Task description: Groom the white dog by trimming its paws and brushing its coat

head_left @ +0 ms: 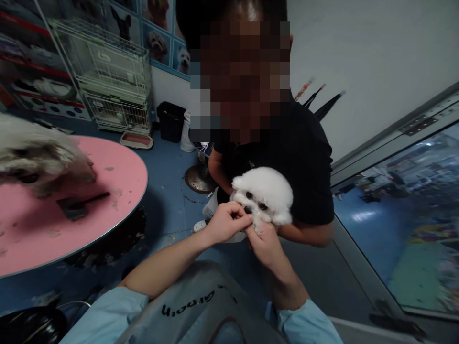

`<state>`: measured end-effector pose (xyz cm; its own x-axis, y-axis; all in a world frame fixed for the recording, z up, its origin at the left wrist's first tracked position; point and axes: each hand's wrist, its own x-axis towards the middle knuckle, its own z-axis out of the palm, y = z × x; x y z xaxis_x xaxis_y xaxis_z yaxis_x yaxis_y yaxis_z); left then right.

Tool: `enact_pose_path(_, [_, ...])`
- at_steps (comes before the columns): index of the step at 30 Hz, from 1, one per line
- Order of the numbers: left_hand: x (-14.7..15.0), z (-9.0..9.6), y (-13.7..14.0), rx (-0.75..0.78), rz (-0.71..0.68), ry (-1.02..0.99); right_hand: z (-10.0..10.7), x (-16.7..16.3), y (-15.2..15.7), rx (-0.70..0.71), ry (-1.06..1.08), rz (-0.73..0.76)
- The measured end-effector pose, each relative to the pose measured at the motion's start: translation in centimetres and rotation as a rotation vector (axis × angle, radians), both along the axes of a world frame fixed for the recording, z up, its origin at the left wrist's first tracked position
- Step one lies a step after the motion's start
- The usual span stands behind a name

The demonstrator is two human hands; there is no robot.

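Observation:
A fluffy white dog [268, 191] with a rounded, trimmed head is held against a co-worker's black shirt [308, 157]. Both of my hands meet just below its nose. My left hand [227, 222] is closed, thumb and forefinger pinched together at the muzzle. Beside it, my right hand [264, 243] is closed too, with fingers bent into the white fur under the chin. The fingertips of my two hands almost touch. What lies right between the tips is small and partly hidden.
At left, another light-coloured dog [39, 153] stands on a round pink table [122, 191] beside a slicker brush [77, 208]. Behind are stacked wire cages [114, 86], a black bin [171, 122] and a litter tray [136, 140]. A glass door [405, 224] is at right.

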<state>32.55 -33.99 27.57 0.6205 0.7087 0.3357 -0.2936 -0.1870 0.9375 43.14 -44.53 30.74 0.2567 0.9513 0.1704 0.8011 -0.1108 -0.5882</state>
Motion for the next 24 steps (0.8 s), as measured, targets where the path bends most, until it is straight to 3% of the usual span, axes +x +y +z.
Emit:
enact_pose_path(4, [0.0, 0.4, 0.2, -0.122, -0.059, 0.085, -0.1, -0.1, 0.1, 0.022, -0.109, 0.027])
enact_pose_path(11, [0.6, -0.3, 0.2, -0.397, -0.249, 0.108, -0.3, 0.1, -0.3, 0.004, -0.111, 0.058])
enact_pose_path(19, [0.7, -1.7, 0.3, -0.46, -0.36, -0.001, -0.4, -0.1, -0.3, 0.011, -0.091, 0.089])
enact_pose_path(21, [0.5, -2.2, 0.2, -0.454, -0.298, -0.072, -0.5, 0.3, -0.3, 0.028, -0.041, 0.032])
enact_pose_path(24, [0.2, -3.0, -0.4, -0.256, 0.038, -0.209, -0.7, 1.1, -0.5, 0.038, 0.1, -0.07])
